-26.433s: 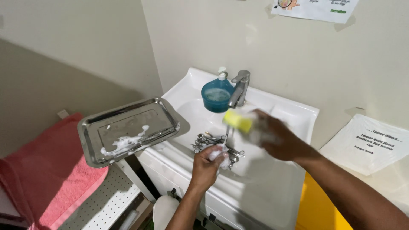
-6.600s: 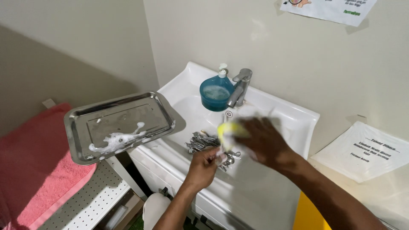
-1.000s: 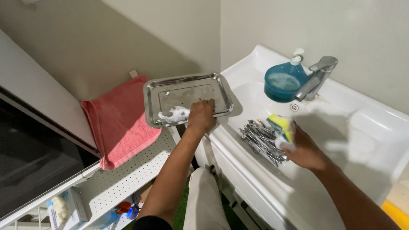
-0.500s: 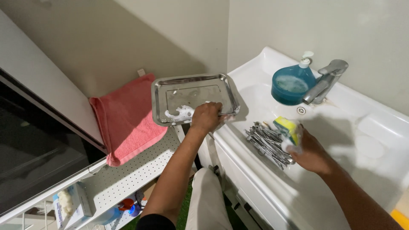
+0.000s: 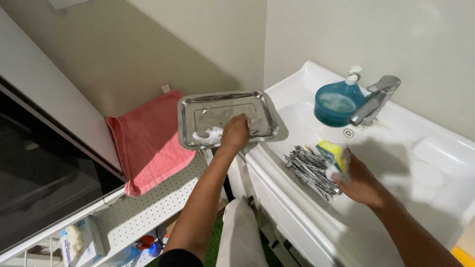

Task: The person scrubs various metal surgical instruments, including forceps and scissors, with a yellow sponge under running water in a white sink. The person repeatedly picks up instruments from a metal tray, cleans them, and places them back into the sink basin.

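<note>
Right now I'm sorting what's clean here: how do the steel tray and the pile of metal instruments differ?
The steel tray is one flat rectangular piece perched beside the basin, foam on it, under the left hand. The pile of metal instruments is many thin loose pieces lying inside the white sink, next to the right hand gripping a yellow sponge. Both are shiny metal.

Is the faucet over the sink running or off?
Off, as far as the view shows: no stream falls from the faucet spout into the white sink. The basin below holds only foam and metal instruments.
</note>
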